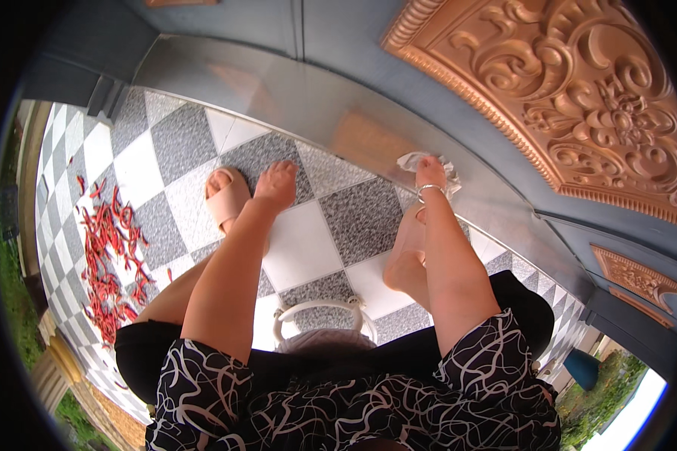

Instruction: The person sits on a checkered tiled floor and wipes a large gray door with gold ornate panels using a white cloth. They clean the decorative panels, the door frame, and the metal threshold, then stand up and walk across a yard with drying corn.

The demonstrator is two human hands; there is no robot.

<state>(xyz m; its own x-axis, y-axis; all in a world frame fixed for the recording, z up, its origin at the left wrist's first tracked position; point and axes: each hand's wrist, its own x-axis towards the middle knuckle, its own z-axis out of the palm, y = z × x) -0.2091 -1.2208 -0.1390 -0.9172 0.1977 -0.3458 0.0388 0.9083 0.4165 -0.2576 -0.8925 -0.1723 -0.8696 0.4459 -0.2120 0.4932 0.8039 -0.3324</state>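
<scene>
My right hand (430, 171), with a silvery bangle (429, 189) at the wrist, holds a crumpled white cloth (450, 179) against the shiny metal kick plate (304, 124) along the bottom of a grey door. My left hand (277, 183) hangs above the checkered tiles, close to my slippered foot (225, 197). Its fingers look curled, and its palm is hidden. No object shows in it. The other slipper (405, 242) rests near the kick plate, partly behind my right forearm. Below me is a low seat with a curved white frame (316, 307), mostly hidden by my clothes.
Copper-coloured carved panels (603, 101) decorate the grey door (344, 34). Red chilli peppers (110, 253) lie scattered over the floor tiles (302, 242) on the left. A fluted column (56, 377) stands at lower left, and a blue-green pot (582, 368) at lower right beside greenery.
</scene>
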